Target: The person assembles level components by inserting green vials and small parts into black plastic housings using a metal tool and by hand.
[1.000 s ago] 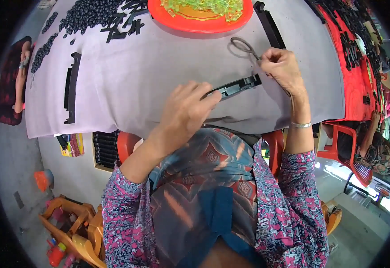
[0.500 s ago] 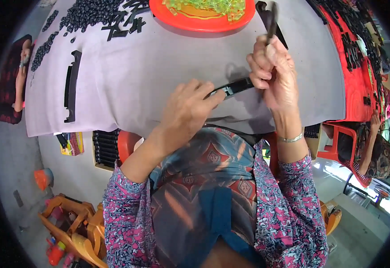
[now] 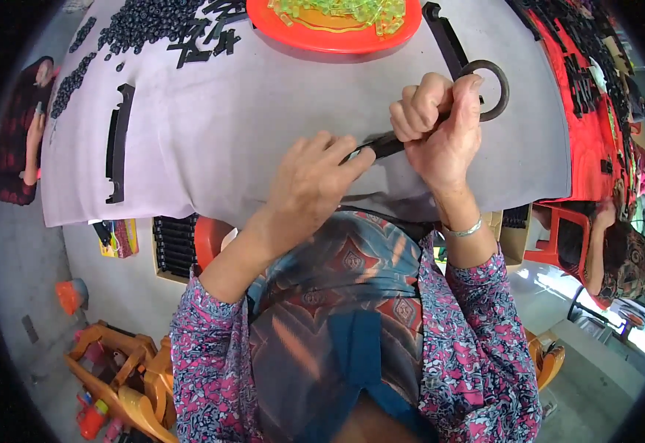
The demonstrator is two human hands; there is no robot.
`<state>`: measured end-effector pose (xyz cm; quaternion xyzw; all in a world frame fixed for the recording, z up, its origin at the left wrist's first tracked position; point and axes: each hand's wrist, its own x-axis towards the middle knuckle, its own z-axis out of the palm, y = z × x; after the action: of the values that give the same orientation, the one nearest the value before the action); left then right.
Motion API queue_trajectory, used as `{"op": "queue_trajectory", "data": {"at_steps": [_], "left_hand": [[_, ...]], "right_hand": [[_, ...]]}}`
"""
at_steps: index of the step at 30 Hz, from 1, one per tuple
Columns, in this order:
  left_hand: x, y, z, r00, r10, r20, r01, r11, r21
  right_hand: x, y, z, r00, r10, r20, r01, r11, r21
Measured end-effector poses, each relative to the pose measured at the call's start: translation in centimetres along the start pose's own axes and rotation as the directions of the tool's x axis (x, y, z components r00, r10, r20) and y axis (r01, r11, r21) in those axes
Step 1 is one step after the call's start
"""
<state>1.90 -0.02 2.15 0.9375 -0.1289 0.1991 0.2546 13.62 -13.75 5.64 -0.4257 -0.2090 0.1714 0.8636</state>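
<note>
Over the near part of the cloth-covered table, my left hand (image 3: 311,177) grips one end of a narrow black plastic part (image 3: 387,146) between thumb and fingers. My right hand (image 3: 444,125) is closed around a dark ring-shaped tool (image 3: 505,92), whose loop sticks out past the thumb. The black part's other end runs up to the right fingers, which hide how tool and part meet. Beyond the ring lies a long black strip (image 3: 446,37). Another notched black strip (image 3: 119,144) lies at the table's left.
A red plate (image 3: 333,46) heaped with clear green pieces (image 3: 345,15) stands at the far middle. Small black round pieces (image 3: 145,29) and short black pieces (image 3: 204,37) lie far left. Beneath the table is a box of black parts (image 3: 175,247). People sit at both sides.
My right hand has shifted slightly left and turned, so the ring tool, upright and edge-on before, now shows its round loop pointing right. My left hand has stayed almost still.
</note>
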Motion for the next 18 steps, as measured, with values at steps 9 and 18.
{"op": "queue_trajectory", "data": {"at_steps": [9,18], "left_hand": [[0.19,0.19,-0.08,0.999,0.011,0.038,-0.011,1.0,0.022],[-0.1,-0.38,0.18,0.997,0.071,0.009,-0.071,0.997,-0.018]], "right_hand": [[-0.43,-0.01,-0.12,0.963,-0.017,0.27,0.083,0.968,-0.236],[-0.67,0.64,-0.45,0.902,-0.087,0.423,0.246,0.909,-0.336]]}}
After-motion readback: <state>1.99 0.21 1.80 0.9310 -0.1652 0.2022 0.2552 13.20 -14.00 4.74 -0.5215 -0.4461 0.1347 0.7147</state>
